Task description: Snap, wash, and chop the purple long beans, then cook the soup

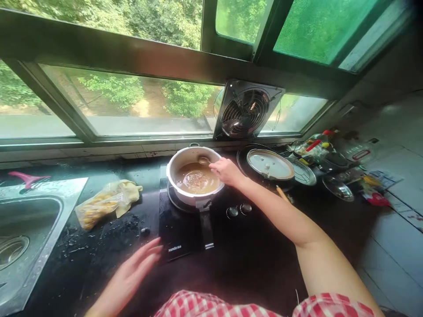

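My right hand (226, 171) is closed around the handle of a metal spoon (204, 160) at the right rim of a silver pressure cooker pot (194, 199). The spoon's bowl is inside the pot, near the far wall, above brownish liquid (194, 179). The pot stands on a black cooktop (176, 231), its long black handle pointing toward me. My left hand (140, 264) hovers over the counter at the cooktop's left front corner. Its fingers are stretched out, and it holds nothing.
A plastic bag of yellowish food (107, 204) lies between the pot and the steel sink (71, 200). Right of the pot are two control knobs (238, 210) and a round metal lid (269, 164). Behind stands an exhaust fan (247, 110). Bottles (319, 145) crowd the right corner.
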The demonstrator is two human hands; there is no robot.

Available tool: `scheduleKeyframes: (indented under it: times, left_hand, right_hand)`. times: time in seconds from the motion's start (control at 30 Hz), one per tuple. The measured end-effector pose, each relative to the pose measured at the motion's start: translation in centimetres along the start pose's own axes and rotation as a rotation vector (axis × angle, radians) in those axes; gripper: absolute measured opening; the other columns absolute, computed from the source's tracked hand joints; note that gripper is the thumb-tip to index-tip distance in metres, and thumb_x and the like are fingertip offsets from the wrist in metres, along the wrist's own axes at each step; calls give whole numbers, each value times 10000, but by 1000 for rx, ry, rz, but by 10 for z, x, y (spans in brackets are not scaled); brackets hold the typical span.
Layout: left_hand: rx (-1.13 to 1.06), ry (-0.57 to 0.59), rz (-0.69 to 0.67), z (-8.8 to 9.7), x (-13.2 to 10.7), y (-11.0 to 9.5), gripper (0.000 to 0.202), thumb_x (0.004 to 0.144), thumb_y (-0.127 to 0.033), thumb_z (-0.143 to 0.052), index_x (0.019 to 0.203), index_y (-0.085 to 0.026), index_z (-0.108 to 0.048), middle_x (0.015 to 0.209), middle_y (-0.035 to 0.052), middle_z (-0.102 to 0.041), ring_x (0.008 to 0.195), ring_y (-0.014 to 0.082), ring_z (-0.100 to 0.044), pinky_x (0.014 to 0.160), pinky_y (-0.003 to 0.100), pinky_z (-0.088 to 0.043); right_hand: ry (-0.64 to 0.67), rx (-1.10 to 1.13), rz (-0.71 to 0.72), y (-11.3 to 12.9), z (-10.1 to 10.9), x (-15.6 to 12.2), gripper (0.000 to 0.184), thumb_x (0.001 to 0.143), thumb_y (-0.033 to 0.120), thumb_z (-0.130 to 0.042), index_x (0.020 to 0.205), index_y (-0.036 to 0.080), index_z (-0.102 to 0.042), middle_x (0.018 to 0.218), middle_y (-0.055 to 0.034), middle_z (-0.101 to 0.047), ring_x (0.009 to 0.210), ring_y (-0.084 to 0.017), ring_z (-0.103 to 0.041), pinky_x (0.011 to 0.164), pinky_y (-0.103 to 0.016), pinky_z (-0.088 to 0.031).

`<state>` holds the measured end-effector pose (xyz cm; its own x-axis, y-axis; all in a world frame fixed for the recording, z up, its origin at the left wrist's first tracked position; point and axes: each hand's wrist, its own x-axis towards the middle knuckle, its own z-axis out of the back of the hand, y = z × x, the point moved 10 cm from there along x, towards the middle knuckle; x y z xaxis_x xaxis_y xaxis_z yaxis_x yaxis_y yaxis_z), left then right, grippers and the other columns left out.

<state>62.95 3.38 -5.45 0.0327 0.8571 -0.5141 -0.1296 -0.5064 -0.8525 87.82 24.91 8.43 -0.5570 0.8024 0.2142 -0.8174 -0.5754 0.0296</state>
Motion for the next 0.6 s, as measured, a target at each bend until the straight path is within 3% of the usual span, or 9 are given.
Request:
scheduleKeyframes:
  times: [0.03, 0.13, 0.17, 0.23, 0.33, 0.4, 0.6]
  left_hand:
    - [-90, 119, 55, -41, 11, -4, 665, 650, -577, -650, 1203, -233, -515, 1177, 78, -575, 1068, 236, -543, 906, 342, -450]
    - [-330, 286, 237, -139, 36, -13, 736, 622, -558, -685, 1226, -214, -443, 1132, 104, -585, 955, 208, -599, 779, 313, -495]
    - [-425, 314, 282, -164, 40, -15, 724, 636, -552, -676, 1222, -208, -425, 1092, 108, -597, 899, 198, -615, 733, 305, -504]
    - [-571, 293, 299, -192, 49, -19, 682, 664, -526, -661, 1207, -207, -399, 896, 66, -629, 685, 148, -620, 581, 257, -497]
    - [-629, 187, 187, -195, 59, -23, 626, 695, -495, -638, 1189, -210, -380, 569, -59, -500, 371, 63, -407, 361, 183, -373]
    - [-616, 160, 132, -192, 63, -24, 616, 702, -505, -621, 1178, -206, -370, 504, -91, -422, 322, 47, -297, 306, 175, -318]
    - [-549, 151, 124, -184, 65, -23, 598, 716, -525, -590, 1159, -195, -357, 485, -88, -424, 310, 53, -292, 292, 189, -337]
  right_hand:
    - [32, -27, 34, 2, -7, 8, 264, 899, 233, -412, 1038, 183, -630, 921, -79, -659, 889, -198, -493, 755, -307, -331]
    - [122, -85, 122, 7, -25, 22, 249, 890, 222, -417, 977, 166, -644, 878, -92, -651, 882, -207, -487, 727, -309, -322]
    - [149, -94, 132, 7, -28, 23, 246, 888, 224, -421, 950, 158, -649, 860, -97, -650, 876, -209, -491, 717, -307, -322]
    - [191, -96, 127, 5, -31, 22, 252, 887, 239, -424, 898, 145, -658, 814, -103, -646, 853, -210, -504, 699, -300, -328]
    - [220, -60, 80, -3, -23, 15, 290, 893, 255, -403, 864, 143, -670, 762, -103, -641, 800, -198, -531, 673, -285, -343]
    - [227, -1, 52, -8, -15, 9, 293, 885, 255, -403, 880, 153, -678, 770, -97, -644, 785, -187, -548, 665, -272, -354]
    - [283, 325, -81, -24, -11, 5, 218, 821, 239, -482, 856, 187, -691, 758, -36, -662, 701, -144, -573, 637, -231, -379]
